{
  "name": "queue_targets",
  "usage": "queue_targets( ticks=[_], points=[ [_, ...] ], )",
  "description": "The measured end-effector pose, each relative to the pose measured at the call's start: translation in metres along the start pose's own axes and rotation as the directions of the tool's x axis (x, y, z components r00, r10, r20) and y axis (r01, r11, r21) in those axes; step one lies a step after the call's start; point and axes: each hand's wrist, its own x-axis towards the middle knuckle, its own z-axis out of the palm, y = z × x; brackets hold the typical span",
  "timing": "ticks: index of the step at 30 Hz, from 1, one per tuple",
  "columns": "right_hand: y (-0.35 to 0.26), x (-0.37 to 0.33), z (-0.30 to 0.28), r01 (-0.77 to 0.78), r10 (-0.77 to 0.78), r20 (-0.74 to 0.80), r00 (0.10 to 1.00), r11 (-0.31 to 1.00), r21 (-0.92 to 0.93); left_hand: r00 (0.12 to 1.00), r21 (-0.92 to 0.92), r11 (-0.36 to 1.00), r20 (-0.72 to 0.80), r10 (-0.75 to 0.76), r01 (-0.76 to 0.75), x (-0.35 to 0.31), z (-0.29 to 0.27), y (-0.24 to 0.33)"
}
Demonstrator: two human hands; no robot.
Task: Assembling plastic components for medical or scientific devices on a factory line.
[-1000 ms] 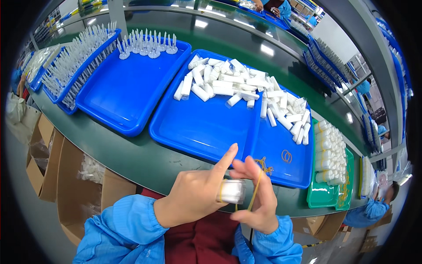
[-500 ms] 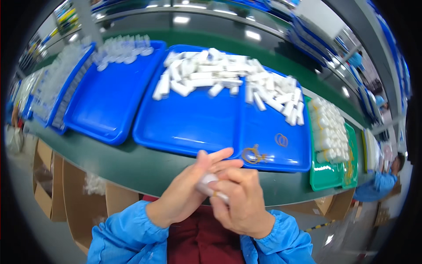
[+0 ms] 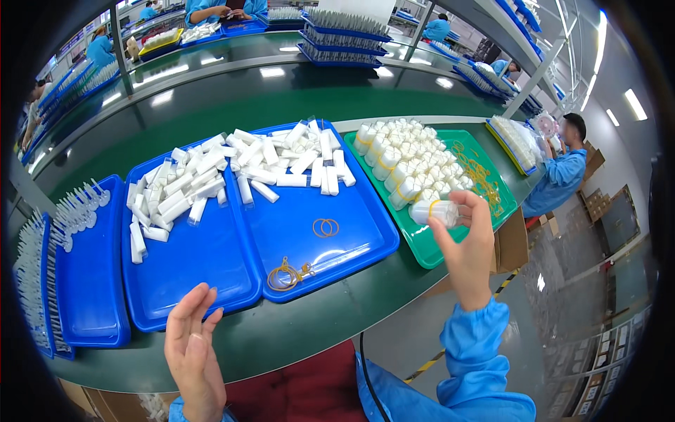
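Observation:
My right hand [image 3: 467, 243] pinches a banded bundle [image 3: 437, 212] of white rolls in clear wrap, with a yellow rubber band around it. It hangs over the near edge of a green tray [image 3: 430, 253], where several like bundles [image 3: 404, 158] stand in rows. My left hand [image 3: 193, 352] holds nothing; its fingers are apart, raised in front of a blue tray [image 3: 232, 299]. Loose white rolls [image 3: 179, 186] lie heaped in that tray. The blue tray [image 3: 365, 243] to its right holds more rolls [image 3: 292, 155] and a few loose rubber bands [image 3: 285, 276].
Yellow rubber bands [image 3: 478, 176] lie in the green tray's right part. Blue trays [image 3: 91, 295] with clear plastic pieces [image 3: 81, 211] stand at far left. A person in blue [image 3: 562, 169] sits at right, near a yellow tray [image 3: 510, 151]. Stacked trays [image 3: 344, 46] stand across the green bench.
My hands have parted. The right hand has carried the banded bundle rightward to the green tray, while the left has moved off to the left and let go. The view has turned right.

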Motion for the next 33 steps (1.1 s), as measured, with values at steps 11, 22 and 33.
queue_targets(
  ticks=[11, 22, 33],
  points=[
    [0.065, 0.000, 0.043, 0.200, -0.209, 0.028, 0.977, 0.876, -0.438, 0.998, 0.030, 0.999, -0.051, -0.037, 0.039, 0.000, -0.002, 0.000],
    [0.081, 0.005, 0.031, 0.364, -0.331, 0.153, 0.931, 0.843, -0.396, 0.995, -0.014, 0.996, -0.039, -0.092, 0.091, -0.002, -0.001, -0.004],
    [-0.004, 0.020, 0.055, 0.430, -0.405, 0.189, 0.894, 0.895, -0.119, 0.996, -0.041, 0.996, -0.016, -0.085, 0.084, -0.003, -0.025, -0.005]
  ],
)
